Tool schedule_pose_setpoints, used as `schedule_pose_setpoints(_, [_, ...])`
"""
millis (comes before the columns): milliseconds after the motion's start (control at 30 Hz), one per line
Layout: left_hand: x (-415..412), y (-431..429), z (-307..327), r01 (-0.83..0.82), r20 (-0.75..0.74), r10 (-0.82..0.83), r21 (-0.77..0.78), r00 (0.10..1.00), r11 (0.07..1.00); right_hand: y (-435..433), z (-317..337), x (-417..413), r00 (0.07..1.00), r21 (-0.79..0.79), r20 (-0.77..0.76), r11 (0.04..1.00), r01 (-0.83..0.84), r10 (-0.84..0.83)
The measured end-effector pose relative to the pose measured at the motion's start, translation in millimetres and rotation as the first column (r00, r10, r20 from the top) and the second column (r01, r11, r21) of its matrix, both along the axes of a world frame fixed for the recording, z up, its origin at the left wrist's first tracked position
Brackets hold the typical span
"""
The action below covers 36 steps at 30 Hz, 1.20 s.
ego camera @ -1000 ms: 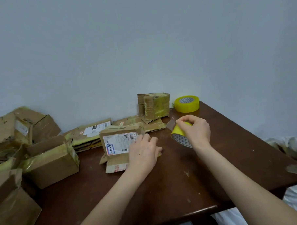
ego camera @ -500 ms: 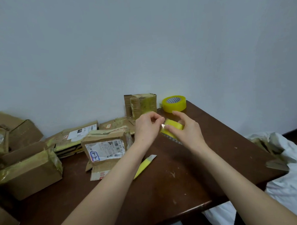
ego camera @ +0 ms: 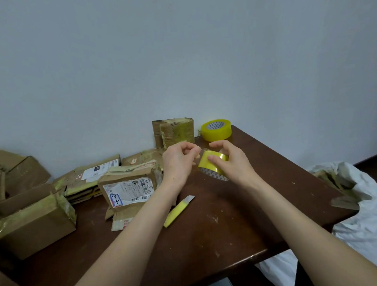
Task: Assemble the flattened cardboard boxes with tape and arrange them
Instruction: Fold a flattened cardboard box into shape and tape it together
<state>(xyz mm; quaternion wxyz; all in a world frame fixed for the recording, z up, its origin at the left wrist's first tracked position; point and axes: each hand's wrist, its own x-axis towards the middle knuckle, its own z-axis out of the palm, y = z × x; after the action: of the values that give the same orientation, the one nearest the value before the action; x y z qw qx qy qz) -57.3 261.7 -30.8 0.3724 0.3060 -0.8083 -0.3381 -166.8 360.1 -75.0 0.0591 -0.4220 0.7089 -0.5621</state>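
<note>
Both forearms extended forward, left hand (ego camera: 179, 162) fingertips seemingly pinched, right hand (ego camera: 229, 162) fingers curled, gripping

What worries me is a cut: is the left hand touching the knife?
Apart. Head view: the left hand pinches the tape end at the roll; the knife lies on the table, bare wood between them.

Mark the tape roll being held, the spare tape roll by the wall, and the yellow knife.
held tape roll (ego camera: 222, 157), head view, on its yellow outer band.
spare tape roll (ego camera: 216, 134), head view, on its yellow side wall.
yellow knife (ego camera: 175, 212), head view, on the handle.
</note>
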Motion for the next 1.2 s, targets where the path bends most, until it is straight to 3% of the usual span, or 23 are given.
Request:
schedule_pose_setpoints(167, [12.8, -9.5, 6.6, 0.033, 0.074, -0.028, -0.081, 0.997, 0.996, 2.9, 2.1, 2.3, 0.982, 0.004, 0.099, 0.987, -0.160, 0.159])
schedule_pose_setpoints(433, [20.1, -12.8, 6.8, 0.104, 0.179, -0.071, -0.178, 0.981, 0.978, 3.5, 6.6, 4.1, 0.999, -0.003, 0.020, 0.999, -0.034, 0.034])
schedule_pose_setpoints(667, [14.2, -6.0, 7.5, 0.044, 0.301, 0.090, -0.411, 0.950, 0.911, 7.3, 14.0, 11.3, 0.999, -0.072, -0.038, 0.997, -0.006, 0.004])
schedule_pose_setpoints(867, [13.2, -12.8, 11.2, 0.065, 0.394, 0.101, -0.387, 0.913, 0.920, 11.5, 18.1, 14.8, 0.989, -0.043, -0.145, 0.999, 0.012, -0.018])
schedule_pose_setpoints(967, [20.1, -13.1, 12.9, 0.055, 0.425, 0.174, -0.475, 0.888, 0.878, 8.0, 16.0, 15.2, 0.975, 0.036, -0.219, 0.998, 0.056, -0.047])
schedule_pose_setpoints(1033, [33.7, -20.1, 19.5, -0.031, 0.344, 0.247, -0.528, 0.906, 0.849, 8.1, 10.0, 9.3, 0.950, 0.140, -0.301, 0.982, 0.129, -0.082])
schedule_pose_setpoints(1200, [91.3, -86.1, 30.3, -0.218, 0.195, 0.349, -0.487, 0.917, 0.846, 3.9, -6.3, 7.4, 0.897, 0.483, -0.442, 0.846, 0.228, 0.011])
